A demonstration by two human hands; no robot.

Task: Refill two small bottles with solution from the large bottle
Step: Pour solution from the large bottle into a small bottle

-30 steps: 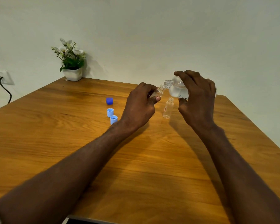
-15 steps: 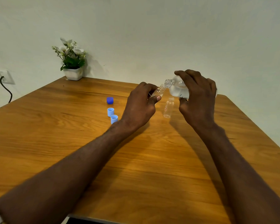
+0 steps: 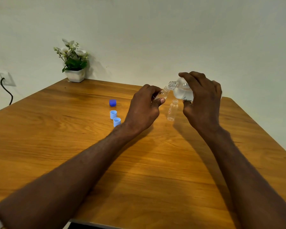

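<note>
Nothing has shifted since a second ago — the right hand [image 3: 203, 103] still grips the tilted large bottle [image 3: 182, 91], mouth to the small bottle [image 3: 163, 94] held in the left hand [image 3: 144, 109] near the table [image 3: 73, 154]'s far edge; the second small bottle [image 3: 172, 111] stands beside them.

Caps [image 3: 113, 114] left; bare table [image 3: 155, 162] front

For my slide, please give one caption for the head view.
Right hand tips large bottle into small bottle held by left hand.
</note>
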